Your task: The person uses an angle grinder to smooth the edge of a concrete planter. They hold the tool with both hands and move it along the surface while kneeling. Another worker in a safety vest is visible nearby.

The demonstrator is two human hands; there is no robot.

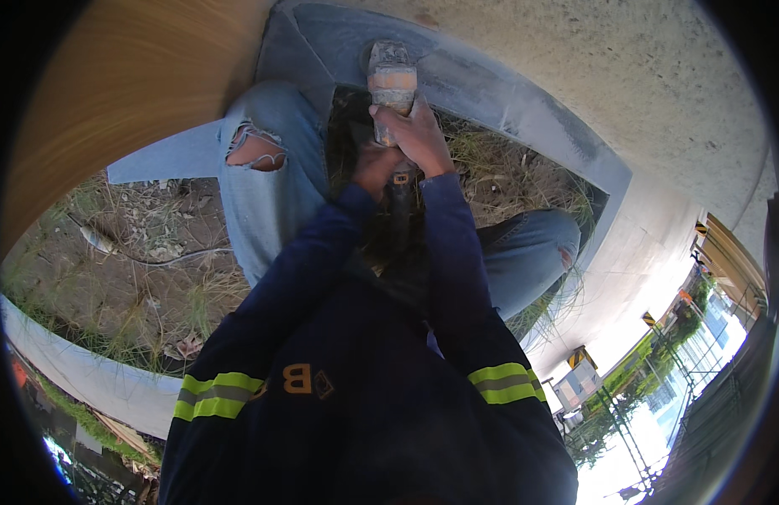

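Note:
Both my hands are wrapped round a dusty handheld power grinder [393, 82] with a faded orange band round its body. My right hand [419, 139] closes on the casing from the right, thumb across it. Lower down, my left hand [377, 166] grips near the tool's rear end, its fingers partly hidden in shadow. The grinder's far end rests at or just over a grey stone slab [482, 80]; its working face is out of sight.
My jean-clad knees [276, 168] flank the tool. Dry grass and soil [137, 286] lie at left, with a cable and its connector [97, 240]. A curved wooden surface [128, 93] rises far left, a pale concrete surface [642, 76] far right.

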